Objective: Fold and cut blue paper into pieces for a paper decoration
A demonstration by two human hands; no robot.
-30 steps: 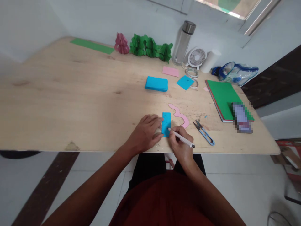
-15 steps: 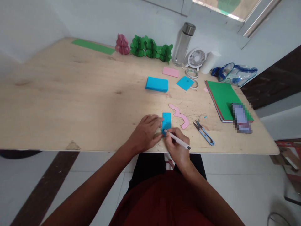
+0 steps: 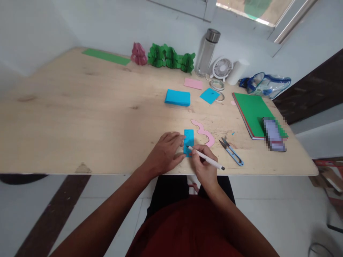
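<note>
A small blue paper strip (image 3: pixel 189 135) lies upright near the table's front edge, with faint drawn lines on it. My left hand (image 3: pixel 168 151) rests flat beside it, fingers stretched out and fingertips at the strip's left edge. A white pen (image 3: pixel 207 159) is gripped in my right hand (image 3: pixel 205 167), its tip on or just over the lower half of the strip. Right of the strip lies a wavy pink paper cutout (image 3: pixel 208 136). Blue-handled thread snips (image 3: pixel 233 154) lie further right, blades pointing up and left.
Behind the strip are a blue paper stack (image 3: pixel 177 97), a pink paper piece (image 3: pixel 193 83), a blue square (image 3: pixel 209 95) and tape rolls (image 3: pixel 217 85). Green folded-paper shapes (image 3: pixel 171 57), a bottle (image 3: pixel 206 53) and a small fan (image 3: pixel 222 67) stand along the wall. A phone (image 3: pixel 273 132) overlaps a green-topped stack (image 3: pixel 254 110).
The pen tip has moved slightly up the blue strip, and my right hand has shifted a little to the right with it. My left hand stays put.
</note>
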